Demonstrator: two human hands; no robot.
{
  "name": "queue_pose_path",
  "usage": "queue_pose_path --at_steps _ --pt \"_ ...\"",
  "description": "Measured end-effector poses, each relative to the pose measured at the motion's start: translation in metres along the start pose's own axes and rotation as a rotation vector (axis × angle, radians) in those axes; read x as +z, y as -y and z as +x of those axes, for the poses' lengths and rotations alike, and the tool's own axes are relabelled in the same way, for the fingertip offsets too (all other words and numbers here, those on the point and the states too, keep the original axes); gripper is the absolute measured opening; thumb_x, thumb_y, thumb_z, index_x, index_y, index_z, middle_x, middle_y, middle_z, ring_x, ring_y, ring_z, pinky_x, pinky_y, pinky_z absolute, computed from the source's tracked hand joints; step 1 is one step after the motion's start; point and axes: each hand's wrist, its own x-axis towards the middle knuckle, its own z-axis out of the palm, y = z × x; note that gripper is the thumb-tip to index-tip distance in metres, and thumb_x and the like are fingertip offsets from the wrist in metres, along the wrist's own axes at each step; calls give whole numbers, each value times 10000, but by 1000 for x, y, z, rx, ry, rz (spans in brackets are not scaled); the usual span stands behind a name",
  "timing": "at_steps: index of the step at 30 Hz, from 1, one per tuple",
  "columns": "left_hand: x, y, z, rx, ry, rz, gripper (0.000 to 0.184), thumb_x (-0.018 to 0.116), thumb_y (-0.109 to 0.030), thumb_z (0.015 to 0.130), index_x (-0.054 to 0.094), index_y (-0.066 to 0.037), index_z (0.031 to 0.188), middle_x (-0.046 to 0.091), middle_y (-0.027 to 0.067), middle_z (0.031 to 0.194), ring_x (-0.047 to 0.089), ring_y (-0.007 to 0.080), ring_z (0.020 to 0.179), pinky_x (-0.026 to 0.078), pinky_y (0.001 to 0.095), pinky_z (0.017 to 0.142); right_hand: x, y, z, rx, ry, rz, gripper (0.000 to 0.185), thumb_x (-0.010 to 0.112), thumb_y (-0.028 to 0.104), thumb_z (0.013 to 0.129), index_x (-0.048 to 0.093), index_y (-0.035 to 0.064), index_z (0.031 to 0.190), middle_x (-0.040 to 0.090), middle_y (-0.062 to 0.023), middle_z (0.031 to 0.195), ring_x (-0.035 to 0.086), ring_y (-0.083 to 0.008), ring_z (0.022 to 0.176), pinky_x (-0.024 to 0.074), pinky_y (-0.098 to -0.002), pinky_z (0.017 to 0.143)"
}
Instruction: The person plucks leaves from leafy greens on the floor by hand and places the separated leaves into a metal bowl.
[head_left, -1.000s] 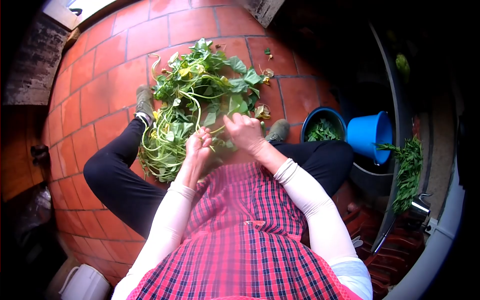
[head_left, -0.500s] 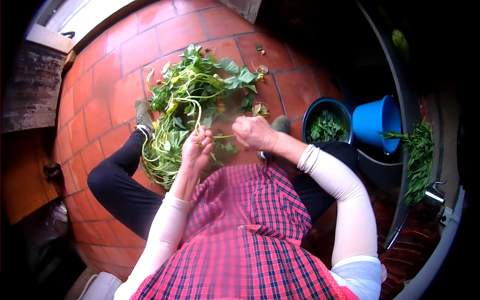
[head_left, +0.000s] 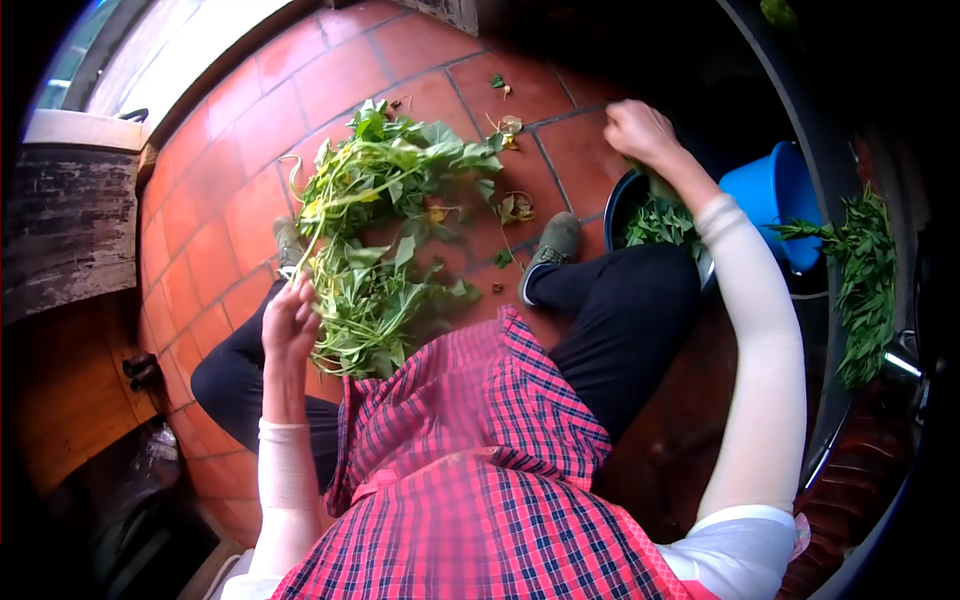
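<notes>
My left hand (head_left: 292, 312) is closed round a pale green vine stem (head_left: 303, 258) at the left edge of a leafy pile. Long stems, green leaves and some yellowing ones make up this pile of vines (head_left: 400, 165) on the floor between my feet. My right hand (head_left: 642, 130) is a fist above the far rim of a dark metal bowl (head_left: 612, 215). Picked green leaves (head_left: 662, 222) lie in that bowl. A blurred bit of green shows under the right wrist; what the fingers hold is hidden.
A blue bucket (head_left: 765, 195) stands right of the bowl. Long-leaved green sprigs (head_left: 865, 285) hang over the dark edge at the right. Withered leaves (head_left: 515, 208) are scattered on the red tiles (head_left: 235, 150). My shoe (head_left: 555, 250) is beside the bowl.
My right hand has gone from the stem in front of me rightward to above the bowl. My left hand has moved left and down, still holding a stem.
</notes>
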Motion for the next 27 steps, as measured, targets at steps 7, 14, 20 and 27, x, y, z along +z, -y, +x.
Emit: queue_pose_path --at_steps 7,14,20,27 --pt "-128 32 -29 -222 -537 1311 338 555 -178 799 513 -35 1102 626 108 814 541 159 529 441 299 452 93 -88 -124 444 418 -31 192 501 169 793 609 82 926 509 -235 1076 511 -421 997 418 -499 834" --pt "-11 60 62 800 -97 2022 449 681 -95 695 548 -15 1116 557 157 1125 506 344 1025 437 391 848 145 -115 -161 585 453 17 829 703 218 703 238 221 1390 238 -156 1419 226 -381 1296 270 -538 1008" --pt "-55 121 280 135 -377 782 381 686 -194 746 550 13 1037 610 123 908 588 199 755 479 334 633 114 -89 -170 328 275 139 401 655 164 721 573 87 1106 475 -162 1200 430 -340 1109 357 -460 922" --pt "18 28 257 -114 -62 212 213 615 -234 840 530 -57 924 554 22 788 545 155 693 496 305 664 46 -74 -154 242 451 298 327 647 162 732 612 29 1029 588 -168 990 547 -331 958 432 -388 831"
